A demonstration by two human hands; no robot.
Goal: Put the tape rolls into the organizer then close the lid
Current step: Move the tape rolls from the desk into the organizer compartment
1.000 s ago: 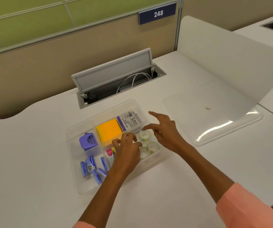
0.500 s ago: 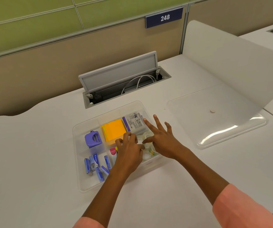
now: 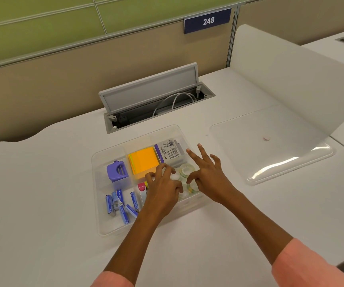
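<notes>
The clear plastic organizer (image 3: 105, 228) sits open on the white desk. Several clear tape rolls (image 3: 185, 169) lie in its front right compartment, partly hidden by both hands. My left hand (image 3: 162, 193) reaches into that compartment, its fingers curled on a whitish tape roll (image 3: 175, 176). My right hand (image 3: 210, 179) hovers over the same compartment with fingers spread, its thumb tip touching the rolls. The organizer's clear lid (image 3: 270, 150) lies flat on the desk to the right, apart from the box.
Other compartments hold an orange sticky-note pad (image 3: 144, 160), a purple sharpener (image 3: 116, 172), blue staple boxes (image 3: 119, 204) and a labelled packet (image 3: 170, 151). Behind the organizer a cable hatch (image 3: 152, 94) stands open. A white divider panel (image 3: 291, 75) rises at the right.
The view has shifted slightly, so the organizer sits further right in frame. My right hand came down onto the tape rolls and spread its fingers. My left hand stays curled in the compartment.
</notes>
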